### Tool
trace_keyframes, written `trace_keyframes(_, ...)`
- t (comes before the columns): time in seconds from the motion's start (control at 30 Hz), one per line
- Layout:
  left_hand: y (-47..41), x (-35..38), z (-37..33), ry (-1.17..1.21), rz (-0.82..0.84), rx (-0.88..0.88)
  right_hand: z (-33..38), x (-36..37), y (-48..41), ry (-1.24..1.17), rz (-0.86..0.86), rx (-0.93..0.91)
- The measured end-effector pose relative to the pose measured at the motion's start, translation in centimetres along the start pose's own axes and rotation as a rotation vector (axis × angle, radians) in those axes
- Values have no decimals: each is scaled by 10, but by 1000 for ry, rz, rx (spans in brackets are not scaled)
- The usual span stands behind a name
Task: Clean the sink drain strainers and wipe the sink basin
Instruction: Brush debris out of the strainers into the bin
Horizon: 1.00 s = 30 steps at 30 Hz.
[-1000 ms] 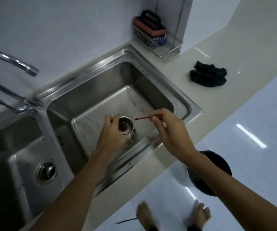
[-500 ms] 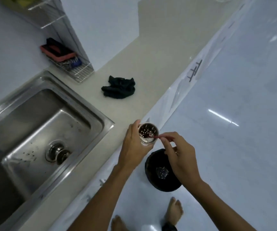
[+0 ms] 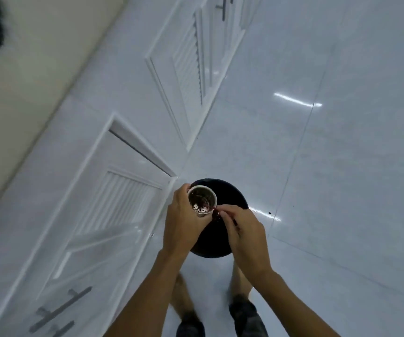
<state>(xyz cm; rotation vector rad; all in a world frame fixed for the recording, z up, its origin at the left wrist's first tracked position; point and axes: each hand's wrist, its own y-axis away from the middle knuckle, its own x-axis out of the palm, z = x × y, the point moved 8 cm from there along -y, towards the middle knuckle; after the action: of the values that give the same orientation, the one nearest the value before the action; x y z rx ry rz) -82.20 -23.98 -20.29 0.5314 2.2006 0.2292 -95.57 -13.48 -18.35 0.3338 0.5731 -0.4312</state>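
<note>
You look straight down at glossy white tiled floor point(image 3: 342, 166); thin grout lines cross it, bright streaks of ceiling light reflect off it. White cabinet doors point(image 3: 113, 215) run along left, with slatted louvre panels and dark bar handles point(image 3: 60, 310). Pale beige countertop point(image 3: 26, 69) fills upper left corner. Few dark specks lie on one tile.

A silver strainer point(image 3: 202, 199) flecked with dark and white bits sits above a black bin point(image 3: 223, 193); white slatted cabinet doors point(image 3: 123, 203), a cream counter point(image 3: 38, 69) and glossy pale tiles point(image 3: 342, 166) surround it.
</note>
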Motion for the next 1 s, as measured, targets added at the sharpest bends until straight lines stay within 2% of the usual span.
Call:
trace_keyframes(0.2,-33,77,66,-124,67,28,-88,71,1,-57,-52,115)
trace_keyframes(0.3,-35,94,87,-178,91,52,-112,95,8,-45,-15,146)
trace_keyframes(0.4,-33,106,103,-224,129,60,-136,99,12,-31,-54,234)
trace_keyframes(0.47,-32,110,108,-239,142,57,-141,101,16,-35,-52,234)
trace_keyframes(0.57,-31,112,107,-247,155,73,-139,108,23,83,34,216)
trace_keyframes(0.63,-31,114,107,-247,161,92,-143,104,24,130,24,254)
trace_keyframes(0.73,-32,115,106,-247,167,96,-144,95,21,85,-56,284)
trace_keyframes(0.87,-29,118,102,-178,183,75,-120,95,20,-41,-73,230)
trace_keyframes(1.0,-25,119,100,-90,189,57,-121,91,15,-110,-147,304)
